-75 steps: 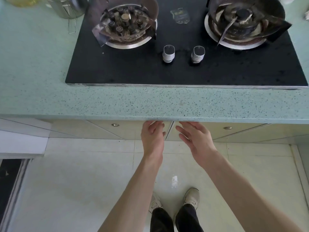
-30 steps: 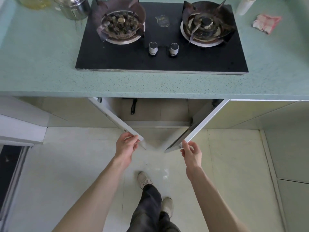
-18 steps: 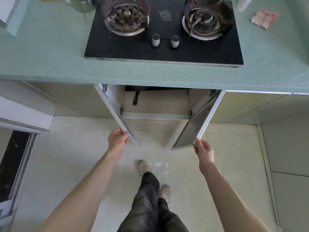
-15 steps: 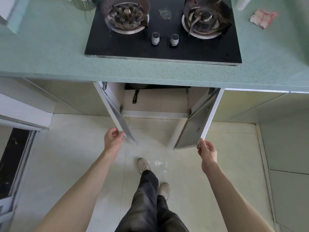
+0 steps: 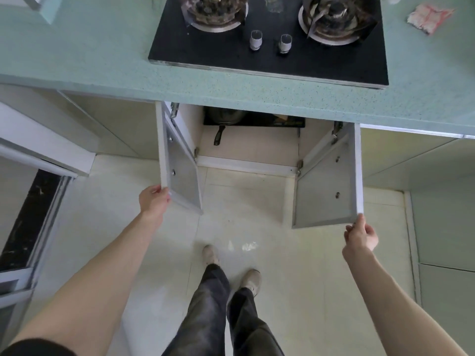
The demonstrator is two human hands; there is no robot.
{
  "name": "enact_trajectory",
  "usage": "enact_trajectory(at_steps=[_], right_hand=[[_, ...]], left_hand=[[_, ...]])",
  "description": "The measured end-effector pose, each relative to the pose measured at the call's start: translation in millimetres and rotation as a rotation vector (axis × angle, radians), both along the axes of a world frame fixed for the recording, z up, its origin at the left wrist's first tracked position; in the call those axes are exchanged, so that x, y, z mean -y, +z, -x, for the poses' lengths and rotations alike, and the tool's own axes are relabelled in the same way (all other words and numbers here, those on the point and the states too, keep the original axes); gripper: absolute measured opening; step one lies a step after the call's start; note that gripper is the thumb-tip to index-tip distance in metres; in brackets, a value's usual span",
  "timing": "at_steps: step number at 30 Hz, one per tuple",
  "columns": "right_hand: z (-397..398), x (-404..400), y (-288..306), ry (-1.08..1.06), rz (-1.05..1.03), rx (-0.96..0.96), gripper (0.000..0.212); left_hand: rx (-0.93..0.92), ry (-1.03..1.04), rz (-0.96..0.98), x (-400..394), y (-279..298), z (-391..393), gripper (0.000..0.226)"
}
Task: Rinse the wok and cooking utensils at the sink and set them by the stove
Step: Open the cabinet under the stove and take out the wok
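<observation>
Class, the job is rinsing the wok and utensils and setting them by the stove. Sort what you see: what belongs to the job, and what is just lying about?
Job: wok in the cupboard; stove; left door, held by left hand; right door, held by right hand.

Lying about: crumpled wrapper; knobs.

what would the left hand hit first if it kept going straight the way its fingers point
Most likely the left cabinet door: the left hand already grips that door's lower outer corner, fingers aimed up and right toward it. Depth is hard to judge from this single view.
</observation>
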State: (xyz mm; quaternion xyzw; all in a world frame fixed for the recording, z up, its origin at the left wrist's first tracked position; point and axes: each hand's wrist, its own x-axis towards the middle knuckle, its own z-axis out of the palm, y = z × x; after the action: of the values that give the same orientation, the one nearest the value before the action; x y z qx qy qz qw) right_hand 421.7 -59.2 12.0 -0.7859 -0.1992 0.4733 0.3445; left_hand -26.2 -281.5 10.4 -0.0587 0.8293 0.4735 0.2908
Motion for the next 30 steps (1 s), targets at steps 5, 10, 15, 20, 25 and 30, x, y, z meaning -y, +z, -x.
enact_trajectory(at_steps=[5,10,15,20,25,30], right_hand=[[-22.0,-14.0,0.4,-0.074,-0.047,0.015,0.026],[-29.5,-19.6,2.9,-0.109,-0.061,0.033,0.022],[-27.8,-14.6,10.6,-0.1,-0.101,-0.01,0.018],[-24.8,-2.2,26.6,-0.087,-0.06,-0.157,0.013],[-13.4,9.9,36.6,-0.003,-0.029,-0.22,0.038],[24.5,43.5,57.3,0.287,-0.046,-0.047,0.055]], left_hand=[[-0.309,-0.175,0.227,38.7,-6.6,27.4,0.016],[-0.454,-0.235,0.416,44.6,11.1,39.9,0.021],[-0.368,-0.251,0.474,50.5,10.9,55.4,0.011],[-0.264,-0.293,0.426,65.2,12.5,65.4,0.04],[-0.188,-0.245,0.347,73.2,16.6,77.8,0.065],[-0.264,-0.269,0.33,71.3,38.7,52.8,0.062]])
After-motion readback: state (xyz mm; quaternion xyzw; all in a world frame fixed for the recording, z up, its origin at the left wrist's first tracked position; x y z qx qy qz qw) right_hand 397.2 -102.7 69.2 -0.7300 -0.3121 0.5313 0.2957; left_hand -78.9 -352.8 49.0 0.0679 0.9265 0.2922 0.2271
